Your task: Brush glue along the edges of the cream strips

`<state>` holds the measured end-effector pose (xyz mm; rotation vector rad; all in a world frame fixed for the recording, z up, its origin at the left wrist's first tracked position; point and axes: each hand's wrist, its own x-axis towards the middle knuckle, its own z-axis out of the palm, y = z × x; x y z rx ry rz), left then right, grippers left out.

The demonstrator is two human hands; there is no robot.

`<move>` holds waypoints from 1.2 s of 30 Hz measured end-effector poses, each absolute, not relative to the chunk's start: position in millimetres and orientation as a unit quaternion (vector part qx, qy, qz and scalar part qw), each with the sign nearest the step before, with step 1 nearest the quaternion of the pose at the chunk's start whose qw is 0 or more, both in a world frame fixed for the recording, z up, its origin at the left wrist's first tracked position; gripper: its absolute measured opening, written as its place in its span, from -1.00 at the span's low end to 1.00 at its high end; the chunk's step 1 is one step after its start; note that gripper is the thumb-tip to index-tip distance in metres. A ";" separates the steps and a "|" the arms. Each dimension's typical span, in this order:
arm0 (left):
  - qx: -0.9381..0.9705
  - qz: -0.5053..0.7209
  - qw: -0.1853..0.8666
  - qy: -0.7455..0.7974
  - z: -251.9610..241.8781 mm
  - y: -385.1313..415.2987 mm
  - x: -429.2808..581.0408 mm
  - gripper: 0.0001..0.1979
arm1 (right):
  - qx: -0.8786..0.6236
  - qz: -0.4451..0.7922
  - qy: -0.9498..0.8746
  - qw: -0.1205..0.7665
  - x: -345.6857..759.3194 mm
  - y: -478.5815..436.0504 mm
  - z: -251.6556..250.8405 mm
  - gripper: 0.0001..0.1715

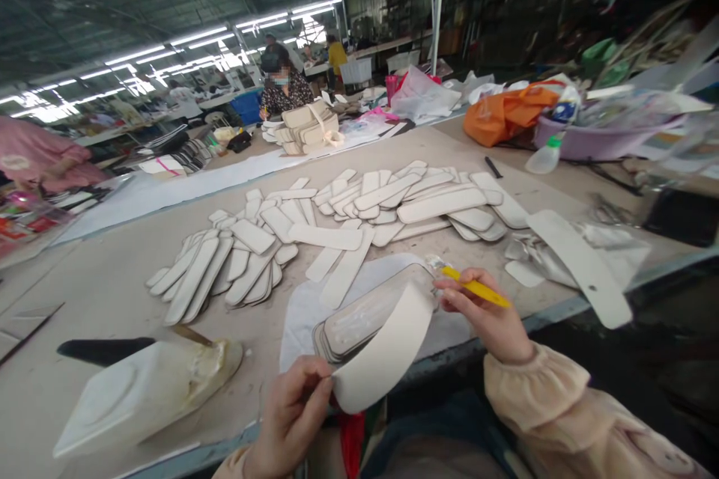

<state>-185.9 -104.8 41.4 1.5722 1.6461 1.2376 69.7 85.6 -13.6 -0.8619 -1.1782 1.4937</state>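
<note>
My left hand [296, 406] pinches the near end of a curved white strip [386, 358], bent upward over the table's front edge. At its far end is my right hand [487, 314], which also holds a yellow-handled brush [477, 287] between thumb and fingers. Whether the right fingers also grip the strip is hard to make out. Beneath the strip lies a small stack of rounded pieces [359, 312], its top glossy and wet-looking, on a white sheet [297, 314]. Beyond the sheet spread many loose white rounded strips [327, 237].
A white plastic container [123, 400] with a dark handle and a stick lies at front left. On the right are a loose white strip [581, 266], a purple basin [607, 141] and an orange bag [499, 116]. A masked person [285, 90] sits across the table.
</note>
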 end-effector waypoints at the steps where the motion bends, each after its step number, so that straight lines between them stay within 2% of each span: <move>1: 0.583 0.461 0.270 0.612 39.7 -105.2 -186.1 -0.90 | -0.355 0.605 -0.495 0.513 69.1 85.8 -15.7 -0.61; 6: 0.616 0.462 0.275 0.576 55.5 -105.1 -179.6 -0.88 | -0.329 0.526 -0.578 0.530 66.3 83.9 -26.6 -0.71; 11: 0.644 0.479 0.330 0.498 82.7 -101.4 -171.4 -0.85 | -0.319 0.592 -0.570 0.472 61.3 78.1 -22.4 -0.76; 15: 0.633 0.439 0.296 0.564 74.5 -102.7 -173.5 -0.84 | -0.346 0.615 -0.543 0.456 60.3 75.9 -21.9 -0.69; 21: 0.487 0.395 0.289 0.723 37.7 -89.7 -183.3 -0.77 | -0.456 0.400 -0.584 0.539 63.0 94.4 -29.1 -0.65; 26: 0.433 0.343 0.259 0.793 16.9 -64.0 -196.5 -0.76 | -0.473 0.244 -0.717 0.450 51.5 116.4 -20.9 -0.68; 36: 0.514 0.259 0.125 0.808 -7.5 -42.2 -206.7 -0.83 | -0.479 0.161 -0.777 0.375 34.6 135.8 -41.7 -0.81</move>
